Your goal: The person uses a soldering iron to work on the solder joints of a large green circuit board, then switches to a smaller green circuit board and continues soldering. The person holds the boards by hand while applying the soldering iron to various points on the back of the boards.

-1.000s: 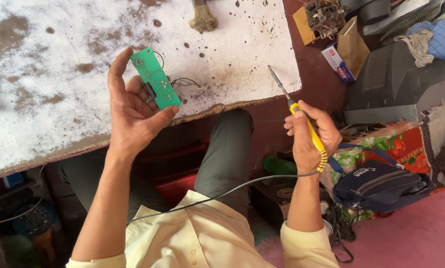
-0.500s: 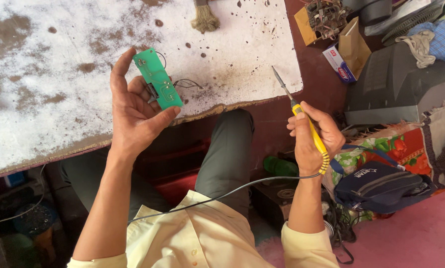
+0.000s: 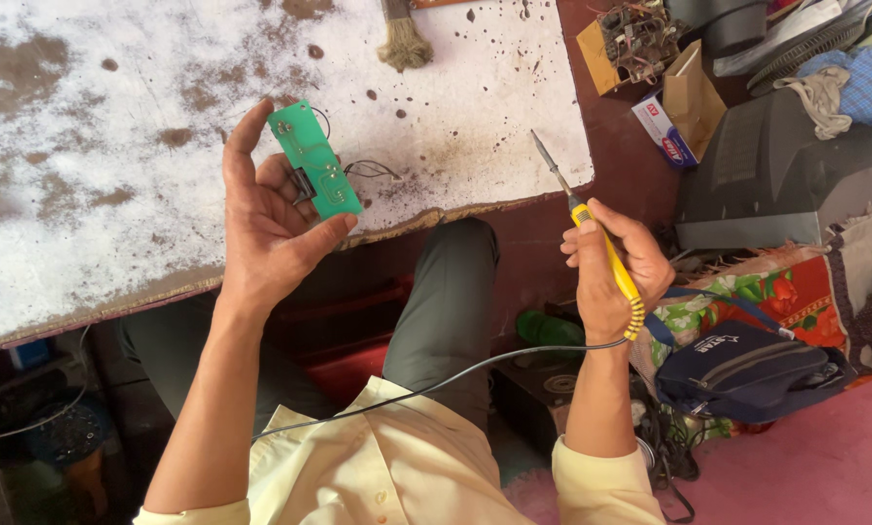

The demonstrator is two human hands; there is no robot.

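I wear a pale yellow shirt (image 3: 397, 467) with short sleeves; the cuffs end above my elbows, so both forearms are bare down to my hands. The cloth is light and a little creased over my chest, and a row of small pale buttons runs down the front placket. My trousers (image 3: 446, 292) are dark grey-green, with one knee showing below the shirt. My left hand (image 3: 271, 224) and my right hand (image 3: 611, 267) are bare: I see no gloves, no rings and no watch on either wrist.
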